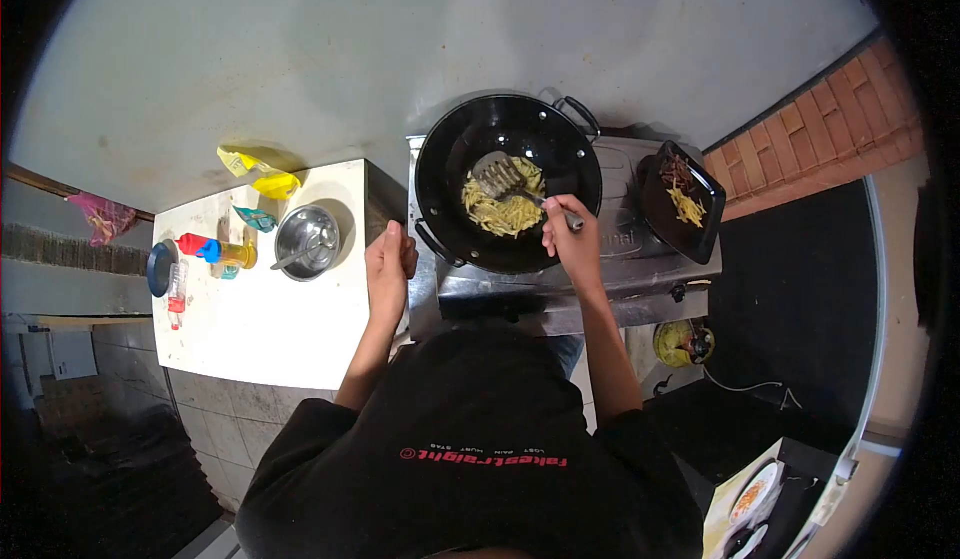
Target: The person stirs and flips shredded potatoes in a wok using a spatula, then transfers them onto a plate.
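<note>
My right hand [573,242] is wrapped round the handle of a slotted metal spatula [494,173]. The spatula's head rests among pale yellow shredded strips [505,217], perhaps potato, in a black two-handled wok [450,139]. The wok sits on the left part of a steel gas stove [625,194]. My left hand [390,259] is curled into a loose fist beside the wok's lower left handle, apart from it, with nothing visible in it.
On the stove's right stands a black tray [708,191] with dark and yellow strips. The white table [260,329] at left bears a metal bowl [308,242] with a spoon, a yellow packet [262,174] and several bottles [215,250]. A wall [350,59] rises behind the stove.
</note>
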A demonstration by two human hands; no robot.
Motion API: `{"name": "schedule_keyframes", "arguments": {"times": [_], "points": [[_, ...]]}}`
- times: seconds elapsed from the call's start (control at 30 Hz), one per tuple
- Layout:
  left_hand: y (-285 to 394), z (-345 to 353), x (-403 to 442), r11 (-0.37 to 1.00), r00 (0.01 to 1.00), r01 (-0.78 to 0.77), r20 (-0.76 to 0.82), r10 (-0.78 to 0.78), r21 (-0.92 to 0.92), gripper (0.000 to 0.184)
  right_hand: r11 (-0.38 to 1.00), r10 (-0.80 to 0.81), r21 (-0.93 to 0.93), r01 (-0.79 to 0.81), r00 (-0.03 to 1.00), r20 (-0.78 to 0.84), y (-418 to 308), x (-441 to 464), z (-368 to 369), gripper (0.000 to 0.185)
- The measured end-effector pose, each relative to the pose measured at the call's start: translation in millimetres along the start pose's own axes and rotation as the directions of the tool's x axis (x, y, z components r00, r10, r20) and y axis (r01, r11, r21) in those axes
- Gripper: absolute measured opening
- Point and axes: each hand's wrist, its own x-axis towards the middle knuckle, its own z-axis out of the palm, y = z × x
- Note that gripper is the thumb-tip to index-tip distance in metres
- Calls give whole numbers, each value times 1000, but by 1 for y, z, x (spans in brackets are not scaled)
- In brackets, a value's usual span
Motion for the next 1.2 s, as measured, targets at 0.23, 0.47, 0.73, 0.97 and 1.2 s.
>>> {"name": "schedule_keyframes", "arguments": {"times": [0.23, 0.47, 0.73, 0.97, 1.2], "points": [[-14, 1, -6, 998, 1000, 21, 4, -21, -51, 46, 998, 68, 11, -68, 998, 18, -3, -21, -13, 21], [-17, 15, -6, 999, 998, -4, 68, 1, 45, 46, 990, 110, 88, -113, 993, 47, 5, -38, -37, 33], [1, 36, -9, 985, 985, -61, 171, 33, 161, 44, 971, 235, -38, -235, 972, -21, -7, -55, -65, 32], [7, 55, -15, 980, 975, -77, 220, 36, 181, 42, 970, 242, 18, -242, 970, 10, 9, -58, -81, 38], [7, 82, -25, 962, 977, -105, 204, 53, 252, 35, 976, 196, -75, -202, 977, -86, -3, -72, -100, 48]]}}
